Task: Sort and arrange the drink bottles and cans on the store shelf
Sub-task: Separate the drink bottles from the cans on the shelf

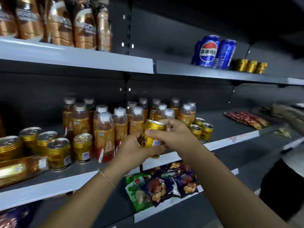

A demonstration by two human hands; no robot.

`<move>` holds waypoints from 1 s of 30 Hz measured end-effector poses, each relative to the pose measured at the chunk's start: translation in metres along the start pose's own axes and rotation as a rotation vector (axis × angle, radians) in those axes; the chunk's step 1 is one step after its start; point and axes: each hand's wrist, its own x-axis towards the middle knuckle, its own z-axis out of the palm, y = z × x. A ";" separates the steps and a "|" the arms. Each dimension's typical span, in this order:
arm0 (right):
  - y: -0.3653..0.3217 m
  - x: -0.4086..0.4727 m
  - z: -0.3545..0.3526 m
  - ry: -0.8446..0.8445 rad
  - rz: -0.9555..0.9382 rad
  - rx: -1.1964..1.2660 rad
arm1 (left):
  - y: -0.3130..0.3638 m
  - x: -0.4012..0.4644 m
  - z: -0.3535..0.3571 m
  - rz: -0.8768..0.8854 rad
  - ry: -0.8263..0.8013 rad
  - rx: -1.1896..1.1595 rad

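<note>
Both my hands hold one gold can (pixel 152 130) in front of the middle shelf (pixel 69 183). My left hand (pixel 133 148) grips its lower body from the left and below. My right hand (pixel 172 134) wraps its top and right side. Behind it stand several amber bottles with white caps (pixel 120 125). More gold cans stand at the left (pixel 59 152) and a few at the right (pixel 201 130). One amber bottle (pixel 21 168) lies on its side at the far left. On the upper shelf stand blue Pepsi cans (pixel 209 51) and small gold cans (pixel 251 65).
Amber bottles (pixel 65 25) fill the top left shelf. Snack packets (pixel 161 183) lie on the lower shelf under my arms. Red packets (pixel 246 120) lie on the middle shelf to the right. Another person's arm (pixel 289 117) reaches in at the right edge.
</note>
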 end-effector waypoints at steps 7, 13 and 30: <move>0.039 0.024 -0.061 0.113 0.033 -0.028 | -0.034 0.053 0.059 0.064 -0.141 0.077; 0.060 0.065 -0.103 0.147 0.041 -0.097 | -0.063 0.109 0.095 0.112 -0.134 0.198; 0.130 0.133 -0.157 0.117 0.001 -0.456 | -0.126 0.155 0.164 0.125 0.011 0.511</move>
